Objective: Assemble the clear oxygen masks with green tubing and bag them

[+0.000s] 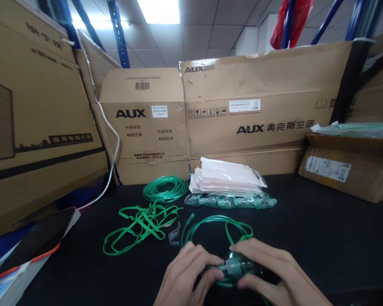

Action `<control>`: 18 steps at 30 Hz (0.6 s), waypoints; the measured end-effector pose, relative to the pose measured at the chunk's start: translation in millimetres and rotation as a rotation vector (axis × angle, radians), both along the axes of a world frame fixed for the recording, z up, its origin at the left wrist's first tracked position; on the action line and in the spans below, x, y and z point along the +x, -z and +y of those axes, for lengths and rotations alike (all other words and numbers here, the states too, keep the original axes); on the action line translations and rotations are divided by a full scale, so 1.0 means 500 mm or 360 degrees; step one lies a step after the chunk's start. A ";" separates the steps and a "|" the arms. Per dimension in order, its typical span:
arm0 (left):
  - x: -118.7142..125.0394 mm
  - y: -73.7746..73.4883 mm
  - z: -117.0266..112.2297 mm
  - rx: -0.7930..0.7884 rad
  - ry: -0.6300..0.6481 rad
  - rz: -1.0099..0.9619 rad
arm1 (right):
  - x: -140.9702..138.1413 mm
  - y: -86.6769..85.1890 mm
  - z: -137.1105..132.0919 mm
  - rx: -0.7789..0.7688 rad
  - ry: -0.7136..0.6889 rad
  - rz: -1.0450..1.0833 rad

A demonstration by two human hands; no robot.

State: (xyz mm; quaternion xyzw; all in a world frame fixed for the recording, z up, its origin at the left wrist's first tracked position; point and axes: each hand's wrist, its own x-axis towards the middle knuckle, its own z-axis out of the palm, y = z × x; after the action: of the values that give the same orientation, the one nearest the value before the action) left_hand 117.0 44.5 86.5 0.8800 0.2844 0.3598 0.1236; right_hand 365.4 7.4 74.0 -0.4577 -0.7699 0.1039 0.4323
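Note:
In the lower middle of the head view, my right hand (276,270) is closed round a clear green oxygen mask (233,267). My left hand (189,272) pinches the green tube at the mask's connector, its thumb and forefinger pressed together. From there the tube (207,220) loops out over the black table behind my hands, with a loose end fitting (191,216) at its upper left. A green elastic strap (250,229) rises from the mask beside my right fingers. Much of the mask body is hidden by my right hand.
Left of my hands lie tangled green elastic straps (140,227) and small metal strips (175,233). Behind are coiled green tubing (166,189), bagged clear parts (230,201) and stacked white packets (226,176). Cardboard boxes (261,93) wall the back; a phone-like tablet (35,242) leans left.

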 end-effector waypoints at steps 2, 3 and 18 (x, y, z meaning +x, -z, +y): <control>0.000 0.004 0.000 -0.0036 -0.0014 0.0004 | -0.004 0.002 -0.001 0.0042 0.0043 0.0000; 0.001 0.005 -0.001 -0.0048 -0.0019 -0.0003 | -0.007 0.004 -0.002 0.0062 0.0056 0.0004; 0.010 0.014 -0.009 0.0033 -0.0104 -0.0091 | -0.024 -0.004 -0.006 -0.0051 -0.0013 0.0090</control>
State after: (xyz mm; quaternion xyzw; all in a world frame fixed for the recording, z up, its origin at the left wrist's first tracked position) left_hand 122.2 39.9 79.4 0.8608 0.3056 0.3916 0.1105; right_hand 353.3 4.1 76.0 -0.4585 -0.7574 0.1310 0.4462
